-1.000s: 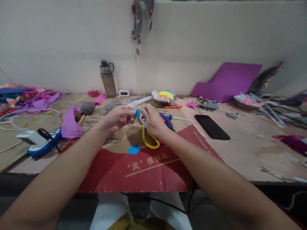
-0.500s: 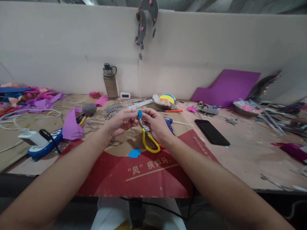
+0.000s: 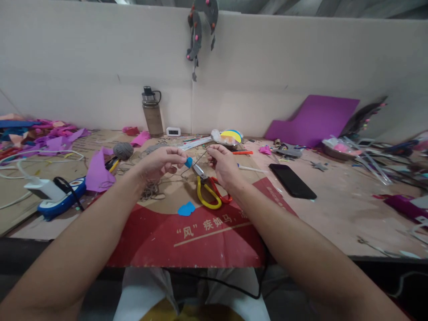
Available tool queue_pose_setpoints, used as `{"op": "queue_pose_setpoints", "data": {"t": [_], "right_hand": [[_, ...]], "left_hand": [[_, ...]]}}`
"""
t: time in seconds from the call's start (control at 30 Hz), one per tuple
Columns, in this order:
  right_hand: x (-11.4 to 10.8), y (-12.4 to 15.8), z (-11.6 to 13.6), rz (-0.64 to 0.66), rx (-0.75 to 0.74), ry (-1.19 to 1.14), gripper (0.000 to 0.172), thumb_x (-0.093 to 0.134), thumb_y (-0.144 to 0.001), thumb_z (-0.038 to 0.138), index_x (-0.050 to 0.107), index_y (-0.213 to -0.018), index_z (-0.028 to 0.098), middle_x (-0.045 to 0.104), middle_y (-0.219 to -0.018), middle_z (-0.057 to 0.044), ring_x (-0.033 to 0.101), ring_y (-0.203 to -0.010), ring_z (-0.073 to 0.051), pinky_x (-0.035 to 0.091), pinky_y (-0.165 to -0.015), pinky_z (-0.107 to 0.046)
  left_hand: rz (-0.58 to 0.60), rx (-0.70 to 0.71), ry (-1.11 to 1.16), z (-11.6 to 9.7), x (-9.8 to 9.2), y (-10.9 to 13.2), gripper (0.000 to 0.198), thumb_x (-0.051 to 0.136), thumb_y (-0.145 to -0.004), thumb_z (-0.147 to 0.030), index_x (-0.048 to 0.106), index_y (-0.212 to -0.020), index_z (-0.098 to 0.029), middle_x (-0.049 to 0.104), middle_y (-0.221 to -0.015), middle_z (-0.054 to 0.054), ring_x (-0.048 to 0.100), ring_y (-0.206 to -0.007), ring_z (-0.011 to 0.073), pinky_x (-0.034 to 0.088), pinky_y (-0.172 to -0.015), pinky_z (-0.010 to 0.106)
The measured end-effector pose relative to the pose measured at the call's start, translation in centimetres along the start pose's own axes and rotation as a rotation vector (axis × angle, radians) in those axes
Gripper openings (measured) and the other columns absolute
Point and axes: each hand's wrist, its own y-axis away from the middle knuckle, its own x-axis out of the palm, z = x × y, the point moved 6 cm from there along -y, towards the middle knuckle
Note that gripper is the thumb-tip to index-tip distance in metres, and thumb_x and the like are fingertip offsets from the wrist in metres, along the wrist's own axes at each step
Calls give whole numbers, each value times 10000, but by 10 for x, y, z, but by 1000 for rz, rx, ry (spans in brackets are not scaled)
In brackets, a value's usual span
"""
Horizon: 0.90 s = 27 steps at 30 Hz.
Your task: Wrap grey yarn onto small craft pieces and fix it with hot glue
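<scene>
Between the fingertips of my left hand (image 3: 163,161) is a small blue felt-like piece (image 3: 189,162). A thin grey yarn strand (image 3: 200,158) runs from near that piece to the pinched fingers of my right hand (image 3: 222,164). Scissors (image 3: 210,192) with one yellow and one red handle lie below and between my hands, their blades pointing up toward the blue piece. More blue cut pieces (image 3: 186,208) lie on the red and brown cardboard (image 3: 214,249). Loose grey yarn (image 3: 152,191) is tangled under my left hand.
A yarn ball (image 3: 123,151), purple sheet scrap (image 3: 99,171) and blue power strip (image 3: 60,198) are on the left. A bottle (image 3: 153,113) and small clock (image 3: 173,132) stand behind. To the right lie a phone (image 3: 292,181) and a grey star (image 3: 320,166); a large purple sheet (image 3: 316,120) leans on the wall.
My hands have moved apart, and a grey strand now shows stretched between them. The blue piece has stayed with my left hand. The scissors' red handle is more exposed.
</scene>
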Motion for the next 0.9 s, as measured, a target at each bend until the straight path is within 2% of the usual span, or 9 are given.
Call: {"op": "queue_pose_setpoints", "data": {"t": [0.1,0.3,0.43,0.5,0.57,0.63,0.73,0.8,0.9], "right_hand": [[-8,-5,0,-54,13,-2,259,689,-607,337,531,-762,202,465,-679,71,434,-586,-67,295,-496,-201],[-6,-6,-2,-18,42,3,284,696,-583,355,527,-751,199,460,-680,71,424,-590,-68,293,-499,-205],[-4,-4,-6,5,64,42,264,690,-591,351,536,-742,197,466,-673,65,415,-590,-72,283,-502,-209],[-4,-4,-7,4,62,68,244,683,-598,341,541,-735,197,472,-672,62,412,-592,-73,282,-505,-211],[-4,-3,-6,8,51,85,228,677,-609,333,547,-738,198,479,-673,60,413,-593,-74,284,-511,-214],[-2,-1,-5,33,41,100,212,676,-623,327,555,-741,199,486,-672,61,409,-588,-72,289,-522,-217],[7,6,-2,105,28,118,178,672,-646,314,571,-732,197,498,-659,61,391,-567,-67,289,-532,-222],[14,11,1,148,17,129,156,665,-659,310,580,-725,198,522,-659,55,400,-563,-72,295,-532,-229],[19,17,6,156,8,146,124,645,-666,295,579,-718,203,565,-665,44,454,-579,-89,327,-547,-239]], "left_hand": [[108,-65,-140,4,6,2,106,771,-634,-199,675,-667,-172,558,-566,-1,417,-441,54,282,-397,164],[266,-131,-525,27,18,1,76,752,-644,-223,719,-711,-212,637,-579,4,525,-447,96,374,-413,173],[319,-114,-679,33,16,-1,30,733,-650,-200,729,-665,-225,623,-523,-12,521,-411,95,350,-398,167],[277,-91,-744,27,11,-1,12,737,-662,-233,741,-654,-226,626,-528,-2,501,-404,89,324,-391,174],[150,-57,-782,18,4,-3,88,754,-664,-300,742,-636,-217,564,-455,-7,433,-366,83,265,-367,194],[-39,40,-726,5,-2,-4,152,749,-681,-316,711,-600,-194,518,-432,-14,395,-366,74,250,-374,199],[-220,234,-396,-7,-3,-4,110,743,-697,-260,703,-746,-170,599,-589,4,510,-497,79,375,-475,186],[-157,245,-170,-3,7,-7,161,721,-721,-218,689,-862,-146,651,-707,35,588,-614,93,435,-549,188],[-23,140,71,7,23,-9,203,716,-733,-203,639,-906,-131,685,-776,71,654,-687,138,493,-593,231]]}}
